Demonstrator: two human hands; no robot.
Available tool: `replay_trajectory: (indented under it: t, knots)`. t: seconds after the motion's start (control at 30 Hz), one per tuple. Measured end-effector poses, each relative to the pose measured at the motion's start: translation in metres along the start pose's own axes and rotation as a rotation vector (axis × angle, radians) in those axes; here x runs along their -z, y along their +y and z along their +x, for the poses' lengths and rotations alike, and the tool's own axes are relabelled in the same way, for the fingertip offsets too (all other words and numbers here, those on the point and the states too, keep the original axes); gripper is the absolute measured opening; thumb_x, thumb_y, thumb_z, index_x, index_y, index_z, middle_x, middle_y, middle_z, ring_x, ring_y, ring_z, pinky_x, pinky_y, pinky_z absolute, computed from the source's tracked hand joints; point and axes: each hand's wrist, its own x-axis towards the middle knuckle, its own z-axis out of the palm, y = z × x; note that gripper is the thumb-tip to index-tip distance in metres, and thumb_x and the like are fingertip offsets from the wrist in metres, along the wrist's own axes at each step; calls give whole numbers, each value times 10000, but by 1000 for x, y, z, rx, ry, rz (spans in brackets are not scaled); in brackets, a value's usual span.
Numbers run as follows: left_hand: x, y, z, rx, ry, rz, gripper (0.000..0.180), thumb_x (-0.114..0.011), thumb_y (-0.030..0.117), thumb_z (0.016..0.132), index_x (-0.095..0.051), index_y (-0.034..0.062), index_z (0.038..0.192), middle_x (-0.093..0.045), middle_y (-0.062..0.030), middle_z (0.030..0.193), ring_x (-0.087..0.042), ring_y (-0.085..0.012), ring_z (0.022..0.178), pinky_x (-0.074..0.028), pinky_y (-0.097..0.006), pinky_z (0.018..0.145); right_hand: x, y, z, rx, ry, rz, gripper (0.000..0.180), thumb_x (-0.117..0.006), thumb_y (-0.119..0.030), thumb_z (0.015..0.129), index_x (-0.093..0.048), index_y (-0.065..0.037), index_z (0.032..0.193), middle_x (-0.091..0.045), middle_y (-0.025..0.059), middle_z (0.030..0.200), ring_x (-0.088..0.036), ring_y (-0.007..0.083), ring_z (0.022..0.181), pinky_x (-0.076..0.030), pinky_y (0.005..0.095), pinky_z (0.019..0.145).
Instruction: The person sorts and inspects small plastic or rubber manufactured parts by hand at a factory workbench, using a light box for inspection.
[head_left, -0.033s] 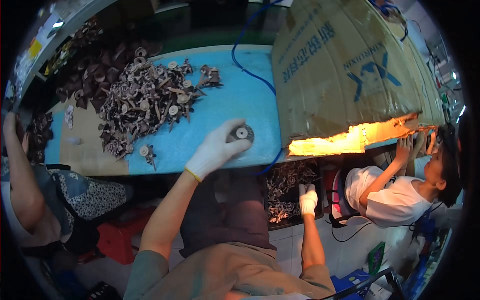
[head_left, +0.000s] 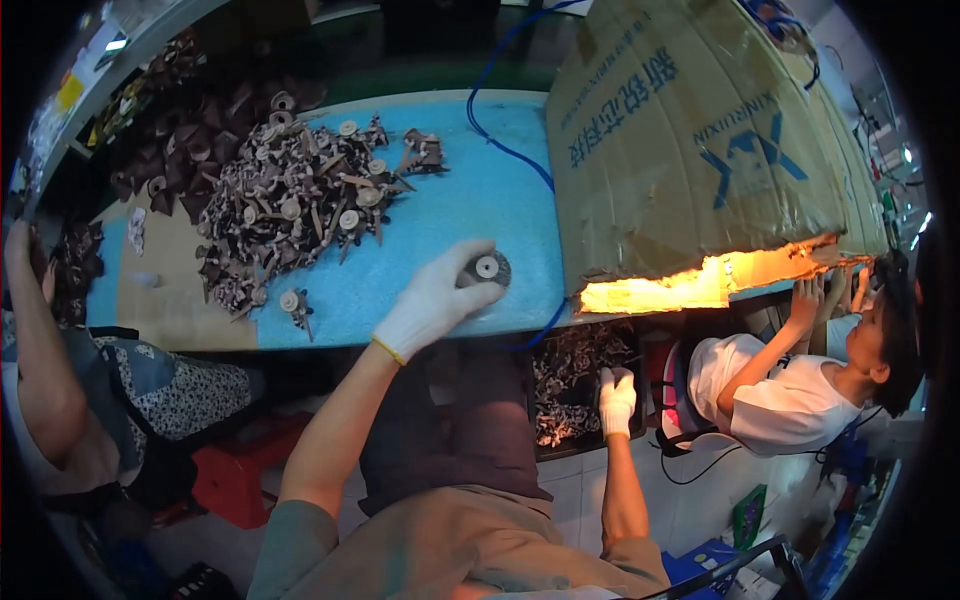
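In a white glove, my left hand [head_left: 432,297] rests over the front of the blue tabletop. Its thumb and fingers curve around a dark round piece [head_left: 487,267] with a pale hub at its centre; what lies under it is hidden. My right hand [head_left: 617,403], also gloved, is low down at the right edge of a dark bin [head_left: 585,452]. Its fingers are curled, and anything inside them is too small to tell. Many small brown and pinkish figure-like parts [head_left: 560,385] fill the bin.
A heap of similar parts [head_left: 300,195] with pale discs covers the table's left, beside dark brown cone-shaped pieces [head_left: 185,160]. One loose part [head_left: 295,304] lies nearer. A large cardboard box [head_left: 690,150], glowing orange inside, stands right, by a blue cable [head_left: 490,130]. People sit on both sides.
The fingers of my right hand have curled in slightly at the bin. My left hand stays around the round piece, and the whole view has shifted a little.
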Motion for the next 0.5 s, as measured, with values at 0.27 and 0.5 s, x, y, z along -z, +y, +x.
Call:
replay_trajectory:
  t: [0.27,0.5]
  knots:
    - [2,-6,10,12,-44,-84,451,-736,211,927,-641,37,1331,-731,-119,979,-679,-135,787,-545,-305,712,47,-281,-92,271,-463,656,509,-713,-121,973,-451,-49,1404,-642,70,928,-563,77,655,-464,239,542]
    - [3,-13,15,-93,-41,-16,415,-698,247,922,-657,28,1273,-728,-221,1077,-728,-333,963,-567,-413,833,21,-351,-55,810,-284,-189,516,-642,-342,992,-512,-35,1386,-698,256,1175,-715,427,1033,-564,501,865]
